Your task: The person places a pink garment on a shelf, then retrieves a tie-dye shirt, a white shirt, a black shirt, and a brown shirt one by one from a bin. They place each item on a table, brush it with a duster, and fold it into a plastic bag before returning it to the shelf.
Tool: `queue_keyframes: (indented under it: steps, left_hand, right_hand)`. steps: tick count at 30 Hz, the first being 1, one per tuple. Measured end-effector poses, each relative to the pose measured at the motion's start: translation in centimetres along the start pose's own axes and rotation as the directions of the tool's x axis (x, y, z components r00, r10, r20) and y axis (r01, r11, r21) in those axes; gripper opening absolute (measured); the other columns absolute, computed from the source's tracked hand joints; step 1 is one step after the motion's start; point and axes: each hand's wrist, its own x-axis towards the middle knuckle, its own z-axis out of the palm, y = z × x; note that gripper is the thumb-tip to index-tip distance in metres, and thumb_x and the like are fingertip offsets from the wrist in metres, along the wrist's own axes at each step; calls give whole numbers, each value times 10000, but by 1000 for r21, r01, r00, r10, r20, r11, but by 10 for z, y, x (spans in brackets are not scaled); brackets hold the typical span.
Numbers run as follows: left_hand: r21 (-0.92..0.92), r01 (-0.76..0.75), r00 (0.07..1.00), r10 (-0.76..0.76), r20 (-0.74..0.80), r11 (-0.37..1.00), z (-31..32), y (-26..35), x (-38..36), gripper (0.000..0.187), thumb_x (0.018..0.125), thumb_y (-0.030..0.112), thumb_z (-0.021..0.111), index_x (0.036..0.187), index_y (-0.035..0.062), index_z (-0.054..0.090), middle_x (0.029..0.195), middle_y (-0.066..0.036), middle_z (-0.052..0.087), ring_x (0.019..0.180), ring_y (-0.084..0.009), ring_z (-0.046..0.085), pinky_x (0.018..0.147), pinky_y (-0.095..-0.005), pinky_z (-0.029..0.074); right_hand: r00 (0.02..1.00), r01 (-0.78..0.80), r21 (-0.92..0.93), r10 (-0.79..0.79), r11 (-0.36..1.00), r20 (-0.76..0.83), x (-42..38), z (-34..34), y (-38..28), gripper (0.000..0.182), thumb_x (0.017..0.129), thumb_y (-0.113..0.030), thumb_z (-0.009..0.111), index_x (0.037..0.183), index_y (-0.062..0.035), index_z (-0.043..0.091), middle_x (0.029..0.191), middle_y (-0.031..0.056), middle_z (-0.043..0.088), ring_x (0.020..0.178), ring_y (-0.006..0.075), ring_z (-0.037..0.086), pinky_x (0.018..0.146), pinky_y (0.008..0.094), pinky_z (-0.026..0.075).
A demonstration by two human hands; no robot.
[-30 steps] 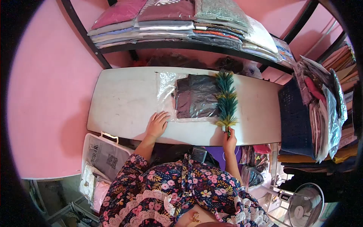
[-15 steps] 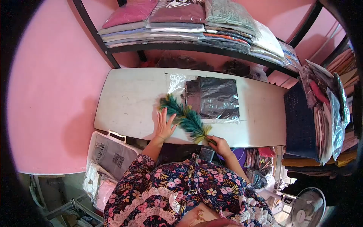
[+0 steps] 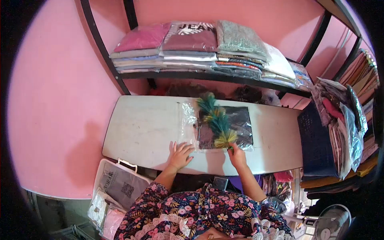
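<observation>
A green and yellow feather duster (image 3: pixel 218 122) is held by its handle end in my right hand (image 3: pixel 237 155), and its feathers lie over a dark garment in a clear plastic bag (image 3: pixel 243 126). My left hand (image 3: pixel 181 155) rests with spread fingers on the white table (image 3: pixel 140 128), near the front edge and left of the bag. Nothing is in that hand. The clear, empty-looking strip of the bag (image 3: pixel 188 118) extends left of the dark cloth.
Behind the table, a black-framed shelf (image 3: pixel 172 75) carries bagged folded clothes (image 3: pixel 188 38). A dark blue crate (image 3: pixel 316 140) with packed garments stands at the right. A white basket (image 3: pixel 102 170) is at the lower left, a fan (image 3: pixel 334 224) at the lower right.
The duster has swung up and right from the table beside the bag to over the dark garment. My left hand has come away from the feathers. The view has tilted upward.
</observation>
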Motion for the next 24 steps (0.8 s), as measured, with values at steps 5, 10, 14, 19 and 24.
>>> queue_keyframes:
  steps: [5,10,14,19,24]
  left_hand:
    - [2,3,1000,-3,-6,1000,0,1,-1,390,785,281,634,1161,194,577,1230,23,527,1231,-212,393,1064,-599,87]
    - [-22,-18,998,16,-61,1000,4,-5,-3,318,770,257,640,1073,165,611,1144,15,565,1159,-203,452,1073,-575,111]
    - [-6,-9,997,9,-75,1000,14,-13,-9,281,763,241,638,1025,142,617,1085,10,581,1102,-203,485,1076,-541,144]
    - [-21,-20,994,17,-111,1000,8,-8,-4,243,757,217,631,986,139,619,1055,8,583,1056,-196,501,1057,-514,198]
    - [-42,8,995,-12,-100,999,3,-4,-2,250,744,191,627,988,142,618,1041,12,581,1054,-196,497,1055,-509,215]
  right_hand:
    - [988,74,-57,-65,996,139,2,19,-20,269,779,-162,617,1043,-121,590,796,192,643,716,374,624,639,483,498]
    - [954,162,-10,-154,987,259,-2,30,-16,300,780,-160,625,1078,-125,607,841,170,649,727,363,626,665,446,505]
    - [908,199,139,-236,970,345,-10,36,0,328,777,-159,643,1100,-120,609,851,168,650,714,336,635,648,407,505]
    - [958,124,255,-183,959,222,-20,4,1,356,781,-89,644,1134,-101,601,857,138,649,644,223,626,610,321,494]
    - [978,-72,373,139,925,-155,-28,10,35,339,807,-52,631,1143,-51,586,860,114,659,711,129,616,642,262,489]
